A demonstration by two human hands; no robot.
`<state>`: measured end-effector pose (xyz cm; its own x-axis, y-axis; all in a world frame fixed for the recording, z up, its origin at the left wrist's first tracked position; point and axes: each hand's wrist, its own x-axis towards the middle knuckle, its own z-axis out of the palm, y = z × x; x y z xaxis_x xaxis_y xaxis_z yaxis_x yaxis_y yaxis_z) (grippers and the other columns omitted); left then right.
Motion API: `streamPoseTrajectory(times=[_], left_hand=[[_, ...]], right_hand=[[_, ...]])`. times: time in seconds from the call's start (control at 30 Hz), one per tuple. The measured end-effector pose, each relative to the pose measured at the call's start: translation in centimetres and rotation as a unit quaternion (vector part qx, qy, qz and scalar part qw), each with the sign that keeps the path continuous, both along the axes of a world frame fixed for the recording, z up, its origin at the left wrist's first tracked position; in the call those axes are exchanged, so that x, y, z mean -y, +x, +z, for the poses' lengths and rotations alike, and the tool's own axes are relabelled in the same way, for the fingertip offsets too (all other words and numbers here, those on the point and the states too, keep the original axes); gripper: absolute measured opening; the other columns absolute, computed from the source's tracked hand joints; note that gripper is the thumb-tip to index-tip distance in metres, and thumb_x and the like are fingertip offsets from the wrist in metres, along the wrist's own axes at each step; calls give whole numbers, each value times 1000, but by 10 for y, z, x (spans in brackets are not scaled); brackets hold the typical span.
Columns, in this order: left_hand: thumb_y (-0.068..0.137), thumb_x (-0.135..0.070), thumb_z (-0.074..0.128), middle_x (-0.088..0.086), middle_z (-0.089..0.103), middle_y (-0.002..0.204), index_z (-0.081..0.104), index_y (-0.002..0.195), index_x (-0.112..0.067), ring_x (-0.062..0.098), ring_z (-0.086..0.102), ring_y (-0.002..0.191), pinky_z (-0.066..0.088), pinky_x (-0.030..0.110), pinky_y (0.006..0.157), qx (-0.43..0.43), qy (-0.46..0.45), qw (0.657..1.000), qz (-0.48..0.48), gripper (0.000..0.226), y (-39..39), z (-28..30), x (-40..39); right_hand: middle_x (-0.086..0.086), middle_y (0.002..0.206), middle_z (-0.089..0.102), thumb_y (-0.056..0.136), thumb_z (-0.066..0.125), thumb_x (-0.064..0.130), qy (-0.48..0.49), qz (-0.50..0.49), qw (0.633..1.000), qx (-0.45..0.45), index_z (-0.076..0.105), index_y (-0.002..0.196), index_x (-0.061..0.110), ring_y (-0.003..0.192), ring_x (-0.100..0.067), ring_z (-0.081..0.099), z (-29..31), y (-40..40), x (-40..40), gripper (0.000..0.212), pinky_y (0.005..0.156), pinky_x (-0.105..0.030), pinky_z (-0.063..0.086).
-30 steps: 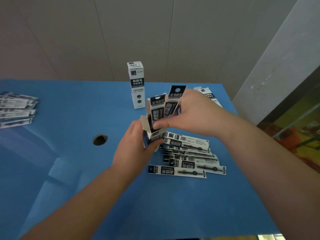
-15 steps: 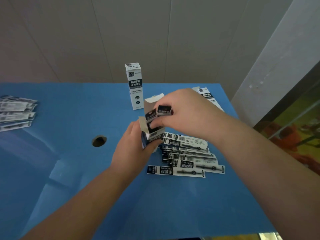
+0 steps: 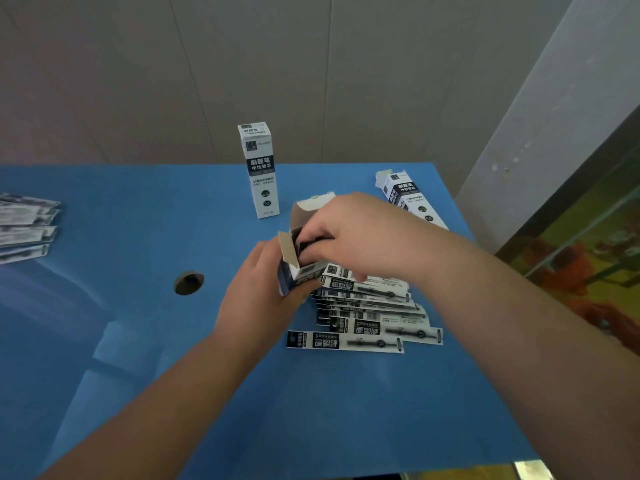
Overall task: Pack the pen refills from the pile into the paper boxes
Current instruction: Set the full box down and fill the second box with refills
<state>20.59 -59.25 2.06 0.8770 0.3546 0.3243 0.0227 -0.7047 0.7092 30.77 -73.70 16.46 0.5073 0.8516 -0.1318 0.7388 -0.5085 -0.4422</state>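
Black-labelled refills point(image 3: 304, 244) now deeper in box point(image 3: 300, 271)

Plain packing workspace, blue table point(image 3: 138, 341), bare panelled wall point(image 3: 311, 81), stacked retail refill packs point(image 3: 367, 317)

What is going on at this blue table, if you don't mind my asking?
A person is packing pen refills into paper boxes. The left hand holds an open box upright, while the right hand presses refills down into its mouth. A pile of packaged refills lies on the table just beside the hands. A closed box stands upright behind, another box lies at the far right edge, and a second stack of refills sits far left.
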Motion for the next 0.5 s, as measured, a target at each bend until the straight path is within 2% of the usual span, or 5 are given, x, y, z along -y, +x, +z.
streamPoseTrajectory(times=[0.1,0.17,0.27,0.33,0.5], left_hand=[[83,-42,82,-37,47,108,48,125,-44,-5,53,97,45,21,76,0,-19,1000,3,54,-1,-1,-1],[84,-44,82,-42,47,114,47,126,-48,-6,54,100,45,18,77,-9,-37,999,15,55,-2,-3,-4],[85,-44,82,-47,44,117,46,125,-53,-17,51,107,43,15,77,-14,-46,999,13,55,-3,-3,-5],[85,-43,82,-49,44,116,44,122,-56,-20,49,108,42,14,76,-17,-46,999,12,55,-2,0,-3],[85,-43,82,-43,47,119,46,124,-54,-20,49,109,40,12,77,-28,-52,998,16,54,-1,4,-2]], right_hand=[[33,97,71,85,68,49,178,-77,977,-90,69,99,50,37,-7,56,-12,21,25,14,53,-19,50],[29,101,72,84,72,47,263,-166,946,-93,69,105,44,43,-1,54,-34,37,38,21,55,-17,48],[22,109,70,88,73,42,87,-218,972,-14,67,119,35,70,10,58,-79,51,52,33,81,-28,50],[16,121,66,89,70,47,-48,-181,982,10,65,126,31,89,-4,66,-101,49,54,41,88,-33,50],[-1,107,62,90,65,44,-150,-112,976,114,65,105,22,106,-26,59,-126,40,44,27,78,-37,51]])
